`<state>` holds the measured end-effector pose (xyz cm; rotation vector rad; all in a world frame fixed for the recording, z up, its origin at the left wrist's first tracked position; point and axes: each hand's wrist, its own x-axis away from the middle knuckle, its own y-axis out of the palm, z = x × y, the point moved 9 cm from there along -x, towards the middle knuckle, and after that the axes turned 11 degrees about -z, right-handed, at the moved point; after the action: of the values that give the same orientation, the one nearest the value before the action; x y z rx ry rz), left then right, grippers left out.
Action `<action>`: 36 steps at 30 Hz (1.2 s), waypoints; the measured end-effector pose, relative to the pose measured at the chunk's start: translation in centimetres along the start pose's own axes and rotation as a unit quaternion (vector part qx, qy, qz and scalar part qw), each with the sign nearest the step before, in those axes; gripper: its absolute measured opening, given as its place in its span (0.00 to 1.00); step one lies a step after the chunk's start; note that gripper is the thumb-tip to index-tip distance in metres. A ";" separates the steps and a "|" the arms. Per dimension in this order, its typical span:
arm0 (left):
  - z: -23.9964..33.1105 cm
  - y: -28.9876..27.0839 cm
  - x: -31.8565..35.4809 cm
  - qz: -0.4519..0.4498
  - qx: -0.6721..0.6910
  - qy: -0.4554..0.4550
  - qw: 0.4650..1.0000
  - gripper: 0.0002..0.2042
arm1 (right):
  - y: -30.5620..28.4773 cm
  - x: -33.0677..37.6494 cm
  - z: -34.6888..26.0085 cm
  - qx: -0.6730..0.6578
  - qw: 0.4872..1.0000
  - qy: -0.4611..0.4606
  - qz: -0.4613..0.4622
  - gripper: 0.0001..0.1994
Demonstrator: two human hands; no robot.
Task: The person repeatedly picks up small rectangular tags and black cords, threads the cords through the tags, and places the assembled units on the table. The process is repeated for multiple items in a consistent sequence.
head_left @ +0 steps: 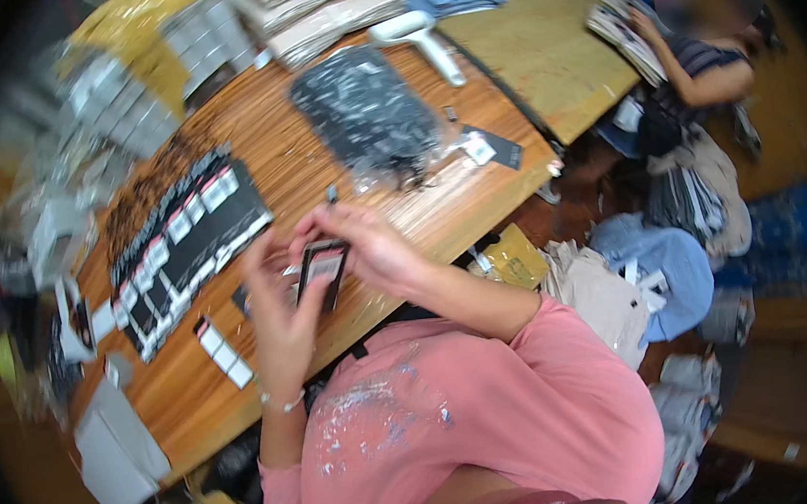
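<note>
Close to the table's near edge, a black hang tag (330, 250) with a pink-and-white label is held between my two hands. My left hand (278, 308) grips its left side, the thumb pressed along it. Around the tag's upper right curl the fingers of my right hand (369, 246), slightly blurred. Rows of black tags with white-and-pink stickers (191, 219) lie to the left, their dark cords spread behind them. A short strip of labels (224, 353) lies left of my left hand. Beyond my hands is a dark garment in a clear plastic bag (365, 105).
A white handheld tool (417, 39) and a dark card with a white label (491, 149) lie on the wooden table (268, 153). Folded garments (332, 11) are stacked at the back. Clothes bundles (668, 270) sit at right, where another person (707, 77) handles garments.
</note>
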<state>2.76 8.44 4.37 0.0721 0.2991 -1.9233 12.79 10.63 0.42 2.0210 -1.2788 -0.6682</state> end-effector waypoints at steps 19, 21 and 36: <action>-5.0 -3.9 1.1 -0.128 0.185 -0.008 0.974 0.24 | 2.7 -6.7 0.3 -0.023 0.995 0.028 -0.091 0.13; -4.8 -5.9 1.4 -0.113 0.198 -0.005 0.974 0.22 | 4.6 -8.9 0.5 -0.032 0.990 0.035 -0.135 0.13; -10.9 -28.2 -3.5 0.057 -0.089 -0.093 0.990 0.16 | 6.5 -38.3 11.2 0.013 0.926 0.200 -0.322 0.12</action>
<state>-23.09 23.75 -0.55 -0.2045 0.3317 -1.7687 -14.07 40.89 0.84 2.4491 -0.3765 -0.4756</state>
